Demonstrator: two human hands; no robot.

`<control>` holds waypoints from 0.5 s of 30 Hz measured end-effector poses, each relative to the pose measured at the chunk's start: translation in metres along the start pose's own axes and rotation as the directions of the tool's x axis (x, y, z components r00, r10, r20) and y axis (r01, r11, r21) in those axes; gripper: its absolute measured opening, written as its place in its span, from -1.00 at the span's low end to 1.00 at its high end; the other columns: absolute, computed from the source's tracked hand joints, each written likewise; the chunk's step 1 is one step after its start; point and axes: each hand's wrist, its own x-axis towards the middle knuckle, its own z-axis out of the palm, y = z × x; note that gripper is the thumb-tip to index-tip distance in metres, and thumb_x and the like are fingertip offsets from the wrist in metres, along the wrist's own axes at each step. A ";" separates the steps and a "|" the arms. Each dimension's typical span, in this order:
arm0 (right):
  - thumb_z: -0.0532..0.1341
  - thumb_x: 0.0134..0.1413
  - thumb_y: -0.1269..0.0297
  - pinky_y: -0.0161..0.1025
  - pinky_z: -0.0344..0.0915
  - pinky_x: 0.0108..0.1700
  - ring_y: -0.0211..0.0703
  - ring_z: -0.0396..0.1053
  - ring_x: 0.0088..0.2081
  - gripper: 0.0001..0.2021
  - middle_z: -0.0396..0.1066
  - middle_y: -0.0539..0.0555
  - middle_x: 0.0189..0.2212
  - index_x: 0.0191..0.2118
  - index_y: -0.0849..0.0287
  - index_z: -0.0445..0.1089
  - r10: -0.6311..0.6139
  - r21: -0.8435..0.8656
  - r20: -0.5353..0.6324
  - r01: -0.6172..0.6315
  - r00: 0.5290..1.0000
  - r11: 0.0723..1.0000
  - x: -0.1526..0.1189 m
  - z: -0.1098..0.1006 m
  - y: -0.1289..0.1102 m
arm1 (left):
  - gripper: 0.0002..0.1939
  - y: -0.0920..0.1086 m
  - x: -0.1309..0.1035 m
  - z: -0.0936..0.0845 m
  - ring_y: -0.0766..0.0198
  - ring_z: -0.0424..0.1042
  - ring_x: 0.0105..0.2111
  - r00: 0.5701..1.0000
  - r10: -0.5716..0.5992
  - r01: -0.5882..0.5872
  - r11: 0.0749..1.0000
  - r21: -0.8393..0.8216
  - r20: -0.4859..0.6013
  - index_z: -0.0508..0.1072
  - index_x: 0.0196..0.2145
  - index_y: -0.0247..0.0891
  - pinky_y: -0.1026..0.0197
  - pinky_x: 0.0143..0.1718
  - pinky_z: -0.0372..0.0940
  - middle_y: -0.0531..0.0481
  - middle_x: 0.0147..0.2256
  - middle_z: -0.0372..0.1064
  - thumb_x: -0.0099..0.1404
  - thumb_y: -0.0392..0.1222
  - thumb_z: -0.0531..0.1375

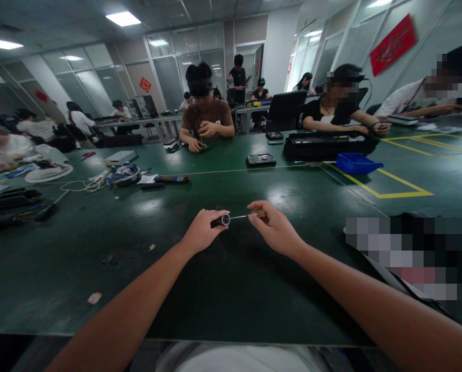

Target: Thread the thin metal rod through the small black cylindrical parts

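Note:
Over the middle of the table, my left hand (200, 231) is closed on a small black cylindrical part (217, 222). A round, silver-rimmed end of that part faces me. My right hand (279, 228) pinches a small screwdriver (259, 213) by its handle, which looks translucent with a red collar. Its thin metal shaft points left, and the tip meets or lies just beside the rim of the black part; I cannot tell which. Fingers cover some of the handle and the back of the cylinder.
On the green table (215, 299) lie a hard drive (261, 160), a blue tray (357, 163), a long black housing (329, 146), a tool with a dark handle (172, 179) and a cable bundle (122, 174). A person (206, 116) works opposite; others sit to the right.

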 end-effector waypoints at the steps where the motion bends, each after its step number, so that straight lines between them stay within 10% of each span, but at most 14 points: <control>1: 0.14 0.23 0.18 -0.22 0.25 -0.33 -0.17 0.36 -0.38 -0.80 0.40 0.02 -0.38 -0.10 0.12 0.36 0.007 0.000 0.017 -0.007 1.000 1.000 0.000 0.000 0.000 | -0.61 0.000 0.000 0.000 0.10 0.39 -0.10 1.000 -0.002 0.002 1.000 0.000 0.003 0.47 0.07 -0.07 -0.02 0.04 0.20 0.01 -0.07 0.50 0.27 -0.18 0.28; 15: 0.22 0.13 0.11 -0.12 0.36 -0.19 -0.13 0.42 -0.32 -0.79 0.45 0.04 -0.38 -0.21 0.13 0.39 0.098 0.300 -0.070 -0.073 0.993 0.951 0.007 0.004 0.006 | -0.60 -0.001 0.000 0.001 0.10 0.39 -0.10 1.000 0.013 -0.013 1.000 -0.020 0.009 0.46 0.07 -0.05 -0.09 0.13 0.13 0.02 -0.06 0.49 0.27 -0.18 0.28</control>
